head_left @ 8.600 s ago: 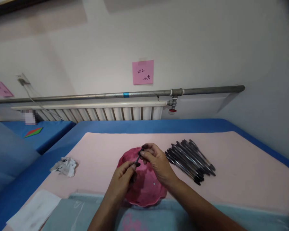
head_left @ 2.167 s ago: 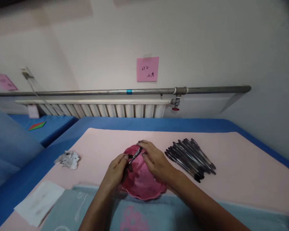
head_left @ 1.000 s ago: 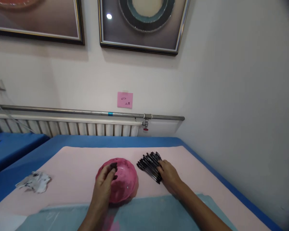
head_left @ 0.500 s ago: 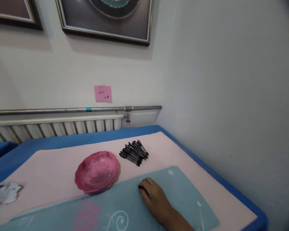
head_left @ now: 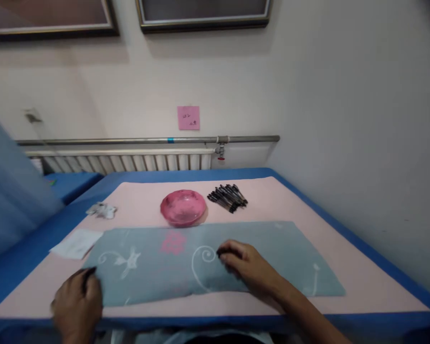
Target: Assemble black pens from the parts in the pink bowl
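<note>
A pale teal cloth (head_left: 154, 272) with white swirls and a pink flower lies spread across the near part of the table. Over its middle, my right hand (head_left: 245, 265) is closed, fingers curled in with dark tips. Whatever lies between those fingers, if anything, is hidden. My left hand (head_left: 78, 303) is at the cloth's near left corner, smeared by motion, its fingers bent. Behind the cloth stands a pink scalloped bowl (head_left: 184, 208) with dark smudges inside. Several black pens (head_left: 228, 197) lie in a bunch to the bowl's right.
A crumpled white tissue (head_left: 102, 210) and a flat white paper (head_left: 77, 243) lie on the left. A pink sheet (head_left: 268, 196) covers the blue tabletop (head_left: 236, 174). Walls rise behind and to the right, with a radiator (head_left: 136, 162) at the back and blue fabric (head_left: 17, 186) hanging left.
The view has turned left and down, bringing my left hand, the paper and the blue fabric into sight. My right hand has come nearer the white spiral on the cloth.
</note>
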Demonstrator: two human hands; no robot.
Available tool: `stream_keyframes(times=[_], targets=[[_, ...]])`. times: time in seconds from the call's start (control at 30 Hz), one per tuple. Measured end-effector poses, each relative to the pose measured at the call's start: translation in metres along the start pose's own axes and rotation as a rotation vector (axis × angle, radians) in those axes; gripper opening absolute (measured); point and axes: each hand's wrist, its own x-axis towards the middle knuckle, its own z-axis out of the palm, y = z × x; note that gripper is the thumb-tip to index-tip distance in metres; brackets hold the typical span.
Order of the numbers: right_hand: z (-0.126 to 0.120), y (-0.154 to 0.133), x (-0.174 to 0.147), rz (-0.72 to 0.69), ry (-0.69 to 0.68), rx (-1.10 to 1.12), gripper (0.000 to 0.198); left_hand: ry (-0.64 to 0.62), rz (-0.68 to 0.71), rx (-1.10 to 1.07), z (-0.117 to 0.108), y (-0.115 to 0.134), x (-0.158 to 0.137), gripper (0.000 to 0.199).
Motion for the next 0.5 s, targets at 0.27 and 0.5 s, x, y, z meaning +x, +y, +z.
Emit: stream_keyframes(times=[0.27, 0.5], targets=[[0.059, -0.015, -0.025, -0.475, -0.273, -0.571, 0.02, 0.088, 0.084, 0.218, 0.0, 0.01, 0.001, 0.025], [0.063, 0.006, -0.038, -0.602, -0.205, -0.906, 0.044, 0.056, 0.191, 0.143, -0.012, 0.015, -0.007, 0.023]])
